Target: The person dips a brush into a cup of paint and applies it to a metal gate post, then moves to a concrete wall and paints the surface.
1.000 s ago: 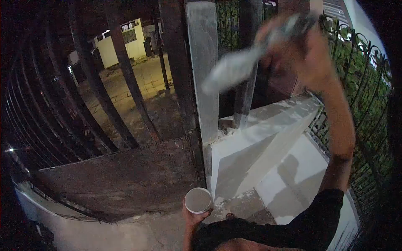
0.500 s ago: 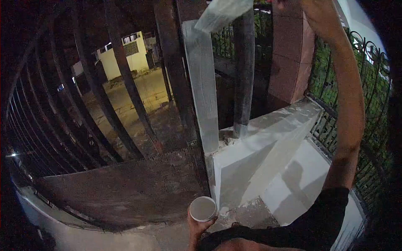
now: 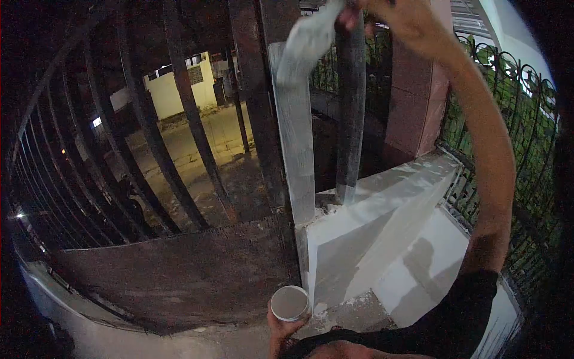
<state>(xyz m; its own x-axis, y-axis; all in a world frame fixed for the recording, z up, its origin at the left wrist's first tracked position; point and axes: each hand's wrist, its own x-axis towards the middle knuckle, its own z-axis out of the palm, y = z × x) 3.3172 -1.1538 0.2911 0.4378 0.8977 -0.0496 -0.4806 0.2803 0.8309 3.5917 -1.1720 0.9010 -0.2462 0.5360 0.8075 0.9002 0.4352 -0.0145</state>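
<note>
Low in the view, my left hand (image 3: 283,326) is wrapped round a white round paint tub (image 3: 290,303), its open top facing up. My right arm reaches up to the top of the view, where my right hand (image 3: 399,19) is closed on a pale, paint-covered brush (image 3: 312,37). The grip itself is partly blurred and cut by the top edge. The brush's wide end lies against the upper part of a flat upright post (image 3: 296,143) coated streaky whitish grey. Above the coat the post is dark.
A dark barred gate (image 3: 179,269) fills the left side. Right of the coated post stands a second dark post (image 3: 351,113), then a pinkish pillar (image 3: 412,90). A low white wall (image 3: 359,239) runs below them, with a metal fence (image 3: 532,119) and plants at right.
My right hand and the brush have moved left and slightly down over the post's top. The view has shifted a little. My left hand keeps the tub in place.
</note>
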